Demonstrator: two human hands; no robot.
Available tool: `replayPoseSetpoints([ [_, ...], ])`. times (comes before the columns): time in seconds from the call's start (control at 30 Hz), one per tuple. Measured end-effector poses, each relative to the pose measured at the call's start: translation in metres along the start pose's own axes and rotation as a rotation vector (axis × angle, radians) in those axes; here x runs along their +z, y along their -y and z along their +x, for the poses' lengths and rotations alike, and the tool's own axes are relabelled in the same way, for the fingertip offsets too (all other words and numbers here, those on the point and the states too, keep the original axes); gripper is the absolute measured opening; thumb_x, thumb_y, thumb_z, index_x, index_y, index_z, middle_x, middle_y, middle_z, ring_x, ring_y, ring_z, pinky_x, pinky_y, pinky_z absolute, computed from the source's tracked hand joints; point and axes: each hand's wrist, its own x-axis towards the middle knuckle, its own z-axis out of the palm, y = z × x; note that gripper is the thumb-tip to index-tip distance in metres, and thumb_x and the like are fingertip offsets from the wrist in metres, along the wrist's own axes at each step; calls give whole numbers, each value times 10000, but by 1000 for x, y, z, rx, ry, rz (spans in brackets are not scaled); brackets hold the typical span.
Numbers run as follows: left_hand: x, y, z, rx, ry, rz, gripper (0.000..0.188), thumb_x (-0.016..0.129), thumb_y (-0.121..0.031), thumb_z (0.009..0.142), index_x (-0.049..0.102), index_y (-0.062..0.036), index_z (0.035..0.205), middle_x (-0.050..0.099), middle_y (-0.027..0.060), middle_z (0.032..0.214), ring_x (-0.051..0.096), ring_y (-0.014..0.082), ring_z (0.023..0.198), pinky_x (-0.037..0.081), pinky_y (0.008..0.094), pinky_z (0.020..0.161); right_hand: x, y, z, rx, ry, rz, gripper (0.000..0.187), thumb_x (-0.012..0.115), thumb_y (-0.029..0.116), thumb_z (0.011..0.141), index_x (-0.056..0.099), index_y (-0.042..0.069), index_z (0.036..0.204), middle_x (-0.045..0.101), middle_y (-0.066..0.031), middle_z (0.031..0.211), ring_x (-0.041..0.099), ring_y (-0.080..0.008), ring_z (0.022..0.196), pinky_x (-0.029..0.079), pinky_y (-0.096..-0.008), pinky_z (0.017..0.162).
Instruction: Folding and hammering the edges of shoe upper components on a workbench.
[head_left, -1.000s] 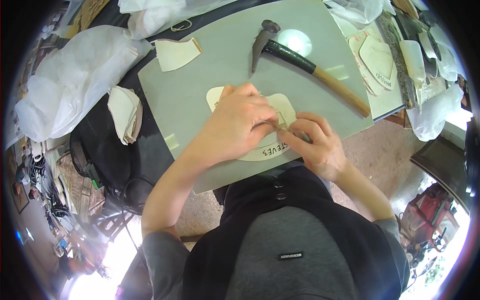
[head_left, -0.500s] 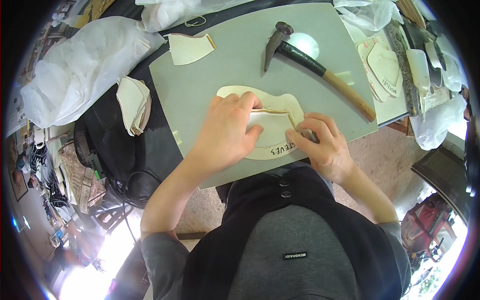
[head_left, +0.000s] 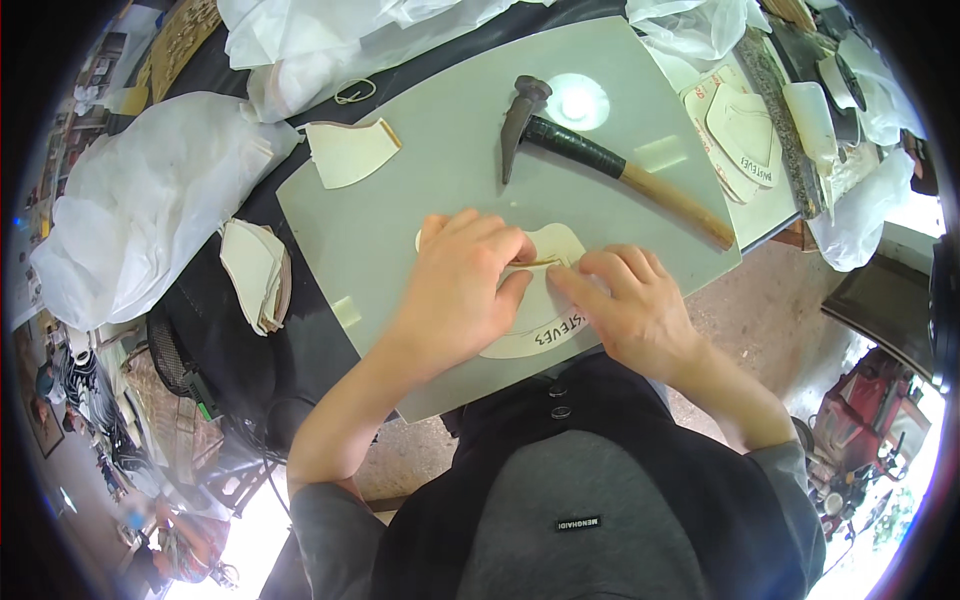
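Observation:
On the grey-green board (head_left: 440, 130), a flat cream cut-out piece (head_left: 522, 335) with a rounded outline and dark handwriting lies under my hands. A smaller cream piece with a narrow tan edge (head_left: 540, 264) rests on top of it, mostly covered by my fingers. My left hand (head_left: 462, 285) pinches this upper piece between thumb and fingers along its far edge. At the right end of the same edge, my right hand (head_left: 635, 305) presses with thumb and bent fingers. Whether the two pieces are joined cannot be seen.
A hammer (head_left: 575, 145) with a wooden handle lies beyond my hands. Another tan-edged cream piece (head_left: 352, 152) sits at the far left of the board. Stacked pieces (head_left: 257, 272) and plastic bags (head_left: 150, 215) are at left; marked templates (head_left: 740, 130) and a white bottle (head_left: 810, 125) at right.
My view has shifted, so the board appears lower. My right hand has moved inward along the tan edge, nearer my left fingers. The left hand keeps its pinch.

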Motion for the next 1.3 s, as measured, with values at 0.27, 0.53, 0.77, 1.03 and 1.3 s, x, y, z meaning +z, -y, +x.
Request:
replayPoseSetpoints([
  [0.27,12,19,-6,127,-96,-146,213,752,-12,777,770,-123,958,644,-37,835,564,169,844,358,350,864,-5,-1,4,1,61,1,538,676,17,705,666,109,1236,598,-48,1098,605,-251,1026,509,-391,905],
  [0.53,18,24,-10,362,-188,69,280,769,-41,684,764,-127,950,610,-58,897,561,182,907,354,392,876,-4,1,5,4,51,0,514,672,38,734,666,97,1245,601,-56,1103,609,-261,1032,513,-397,904],
  [0.77,18,22,-11,381,-190,89,288,760,-50,683,755,-113,964,608,-41,897,569,187,907,360,400,883,-6,2,5,-13,89,-49,541,667,61,737,638,85,1277,590,-53,1121,601,-264,1047,521,-388,899],
  [1.03,22,21,-17,424,-232,223,302,717,-83,704,739,-94,1005,616,-27,934,588,183,925,382,401,914,-10,3,7,-24,100,-92,530,636,61,752,630,86,1281,591,-58,1123,599,-262,1054,533,-369,880],
  [1.3,23,23,-21,505,-252,382,263,657,-122,767,680,-68,1023,607,6,976,594,186,960,414,406,949,-38,-39,54,42,-238,23,428,701,82,860,615,52,1278,602,-99,1069,607,-306,1024,534,-414,862],
])
